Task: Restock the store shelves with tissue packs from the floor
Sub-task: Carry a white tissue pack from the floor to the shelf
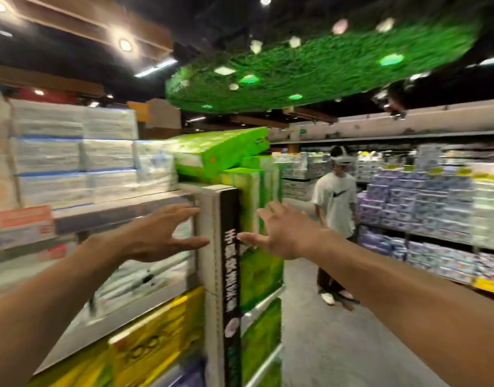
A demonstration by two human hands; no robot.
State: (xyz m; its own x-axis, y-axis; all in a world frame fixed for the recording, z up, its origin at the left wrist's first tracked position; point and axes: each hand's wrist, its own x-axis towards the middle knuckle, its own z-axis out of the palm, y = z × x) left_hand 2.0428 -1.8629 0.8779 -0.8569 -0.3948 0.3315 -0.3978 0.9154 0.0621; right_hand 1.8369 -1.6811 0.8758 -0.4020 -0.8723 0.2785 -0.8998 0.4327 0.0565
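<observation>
Supermarket aisle: left hand [156, 233] and right hand [282, 236], empty and splayed, seem poised to steady a tilted green tissue pack [220, 152].

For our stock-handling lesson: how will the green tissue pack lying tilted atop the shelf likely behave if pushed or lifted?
The green tissue pack sits tilted, one end seemingly propped on upright green packs, so a push would probably slide or tip it. Its glossy wrap looks slippery. Being tissue, it is likely light for its bulk and squashy.
</observation>
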